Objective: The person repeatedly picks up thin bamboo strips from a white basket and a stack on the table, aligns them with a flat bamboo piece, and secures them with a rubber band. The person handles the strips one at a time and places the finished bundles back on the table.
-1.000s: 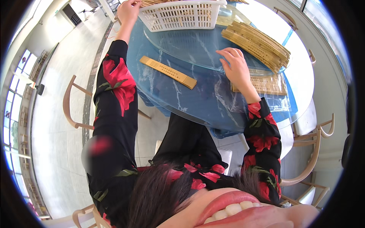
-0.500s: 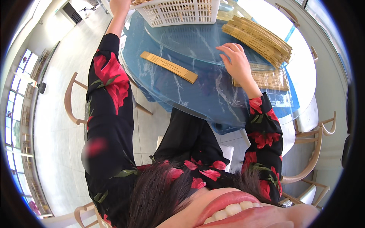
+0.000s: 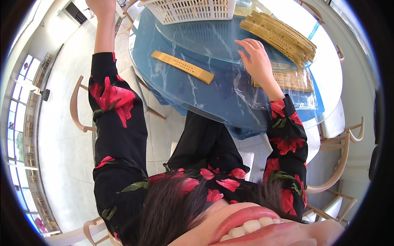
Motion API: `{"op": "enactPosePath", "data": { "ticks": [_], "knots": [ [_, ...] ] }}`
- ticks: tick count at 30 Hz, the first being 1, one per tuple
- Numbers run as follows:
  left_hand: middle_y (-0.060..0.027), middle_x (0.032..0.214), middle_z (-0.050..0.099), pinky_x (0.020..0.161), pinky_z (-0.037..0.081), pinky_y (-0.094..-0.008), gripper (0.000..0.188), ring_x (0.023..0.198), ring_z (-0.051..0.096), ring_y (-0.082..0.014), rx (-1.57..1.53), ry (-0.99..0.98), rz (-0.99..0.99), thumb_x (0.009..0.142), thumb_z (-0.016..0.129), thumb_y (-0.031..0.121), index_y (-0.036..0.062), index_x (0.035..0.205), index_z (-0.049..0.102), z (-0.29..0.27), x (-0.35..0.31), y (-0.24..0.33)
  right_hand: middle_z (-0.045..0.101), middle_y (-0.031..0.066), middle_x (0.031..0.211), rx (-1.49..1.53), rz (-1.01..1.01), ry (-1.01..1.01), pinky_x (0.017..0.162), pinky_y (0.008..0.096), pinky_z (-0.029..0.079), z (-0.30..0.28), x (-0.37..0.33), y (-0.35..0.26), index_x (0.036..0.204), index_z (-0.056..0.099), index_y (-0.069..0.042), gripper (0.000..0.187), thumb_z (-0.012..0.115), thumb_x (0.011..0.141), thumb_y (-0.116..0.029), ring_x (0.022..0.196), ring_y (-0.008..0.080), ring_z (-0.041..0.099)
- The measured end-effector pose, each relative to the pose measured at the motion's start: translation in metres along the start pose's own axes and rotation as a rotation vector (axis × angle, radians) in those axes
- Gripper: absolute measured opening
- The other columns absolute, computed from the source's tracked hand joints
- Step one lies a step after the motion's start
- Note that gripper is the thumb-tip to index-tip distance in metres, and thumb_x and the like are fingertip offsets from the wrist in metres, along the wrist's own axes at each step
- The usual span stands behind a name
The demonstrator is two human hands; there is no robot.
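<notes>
At the top edge, left of the white basket (image 3: 191, 10), is my left hand (image 3: 101, 5). Its fingers lie outside the picture, so anything in them is hidden. My right hand (image 3: 257, 61) hovers over or rests on the blue-covered table (image 3: 164, 86), fingers loosely apart and nothing in them. Just beyond it lies a stack of long, flat tan sleeve-like strips (image 3: 283, 37) with printing. Beside its wrist is a clear plastic wrapper (image 3: 293, 80) with more tan strips inside. A single tan printed strip (image 3: 182, 67) lies by itself on the table between my arms.
The slotted basket stands at the far side of the table, its contents mostly cut off. Wooden chairs (image 3: 344, 164) stand at the right, and another chair (image 3: 77, 106) is at the left. The table's near edge curves in front of my lap.
My left hand has moved left, away from the basket's left end, and partly out of the picture. My right hand stays almost in place. The single strip has not moved on the table.
</notes>
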State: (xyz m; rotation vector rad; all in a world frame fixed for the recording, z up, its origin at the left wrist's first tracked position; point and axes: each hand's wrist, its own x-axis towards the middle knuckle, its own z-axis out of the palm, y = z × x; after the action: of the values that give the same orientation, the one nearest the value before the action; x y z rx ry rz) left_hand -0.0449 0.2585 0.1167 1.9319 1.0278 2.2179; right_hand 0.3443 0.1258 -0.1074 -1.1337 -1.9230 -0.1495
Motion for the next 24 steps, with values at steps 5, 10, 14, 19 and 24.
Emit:
{"op": "enactPosePath", "data": {
  "ticks": [5,10,14,19,24],
  "knots": [
    [-0.0218,0.102,0.076,0.086,0.065,-0.035,0.017,0.09,0.078,-0.0265,-0.277,0.199,0.176,0.103,0.062,0.006,-0.0073,0.109,0.071,-0.029,-0.116,0.063,0.063,0.0099,0.128,-0.086,-0.105,0.177,0.101,0.0419,0.05,-0.011,0.005,-0.026,0.139,0.06,-0.009,0.046,0.07,0.095,-0.021,0.12,0.0322,0.058],
    [-0.0187,0.116,0.073,0.09,0.061,-0.0303,0.022,0.095,0.074,-0.0199,-0.691,0.008,-0.517,0.104,0.064,0.013,-0.0037,0.118,0.069,0.004,-0.245,0.072,0.054,0.0031,0.149,-0.3,-0.31,0.236,0.119,0.0389,0.038,-0.01,0.009,-0.077,0.154,0.046,-0.01,0.076,0.072,0.09,-0.04,0.142,0.022,0.046],
    [-0.0182,0.113,0.074,0.089,0.062,-0.0309,0.022,0.094,0.075,-0.0215,-0.815,-0.073,-0.763,0.103,0.064,0.01,-0.0033,0.12,0.069,0.042,-0.293,0.092,0.069,0.0071,0.121,-0.238,-0.183,-0.065,0.09,0.0407,0.053,0.004,-0.002,-0.069,0.134,0.062,-0.011,0.04,0.067,0.098,-0.028,0.11,0.0287,0.065],
    [-0.0205,0.114,0.074,0.085,0.062,-0.0308,0.027,0.091,0.076,-0.0234,-0.774,-0.246,-0.672,0.102,0.063,0.003,-0.0028,0.127,0.068,0.046,-0.298,0.091,0.072,0.0122,0.091,0.045,-0.119,-0.239,0.07,0.0445,0.053,-0.006,-0.007,-0.052,0.114,0.067,-0.01,0.021,0.06,0.102,-0.027,0.083,0.0372,0.067],
    [-0.0164,0.113,0.076,0.081,0.062,-0.0282,0.028,0.089,0.076,-0.0201,-0.668,-0.37,-0.565,0.099,0.065,0.002,-0.0018,0.127,0.069,0.042,-0.295,0.084,0.074,0.0099,0.093,0.134,-0.083,-0.259,0.07,0.0446,0.054,-0.01,-0.007,-0.049,0.11,0.067,-0.009,0.023,0.059,0.103,-0.03,0.085,0.0354,0.069]
  ]
}}
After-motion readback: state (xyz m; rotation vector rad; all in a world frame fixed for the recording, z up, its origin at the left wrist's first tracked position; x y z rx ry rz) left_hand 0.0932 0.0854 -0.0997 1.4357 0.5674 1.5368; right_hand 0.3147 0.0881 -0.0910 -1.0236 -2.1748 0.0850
